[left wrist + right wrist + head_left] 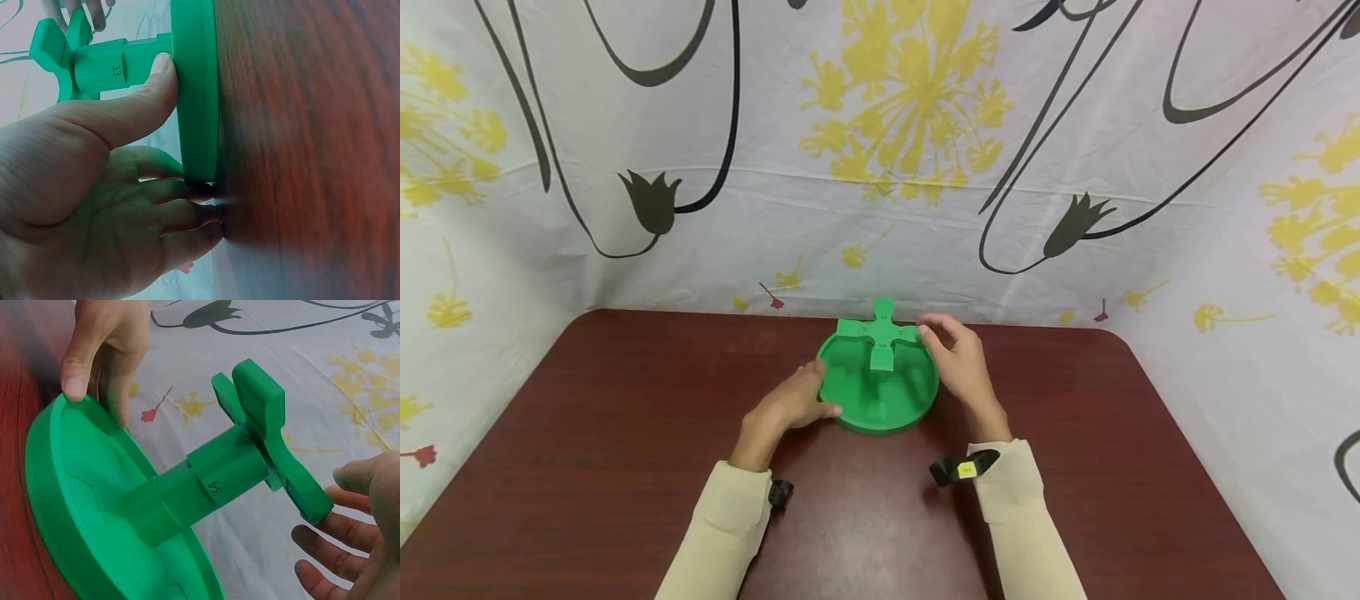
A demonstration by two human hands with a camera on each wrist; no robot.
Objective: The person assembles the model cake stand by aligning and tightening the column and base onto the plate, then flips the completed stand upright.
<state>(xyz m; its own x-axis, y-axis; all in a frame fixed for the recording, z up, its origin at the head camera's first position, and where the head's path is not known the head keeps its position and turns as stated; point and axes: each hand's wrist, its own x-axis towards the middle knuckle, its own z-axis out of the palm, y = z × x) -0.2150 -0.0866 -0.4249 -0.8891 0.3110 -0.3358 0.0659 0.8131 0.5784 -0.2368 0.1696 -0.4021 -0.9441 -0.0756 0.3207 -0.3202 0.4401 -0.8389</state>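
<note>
A green round tray (880, 410) with a raised rim lies on the table. From its middle rises a green post (215, 472), marked 34 in the right wrist view. A green four-armed cross piece (883, 333) sits on top of the post. My left hand (793, 400) grips the tray's rim at the left, thumb on the near edge and fingers round the outer side. Beside the cross's right arm is my right hand (962, 367), fingers loosely spread, with the index finger at the arm's tip and the thumb apart from it.
The dark red-brown table (625, 450) ends at the back against a hanging white cloth (880, 250) with yellow and grey flower prints. More of the cloth hangs at both sides. A black wrist strap (966, 468) is on the right sleeve.
</note>
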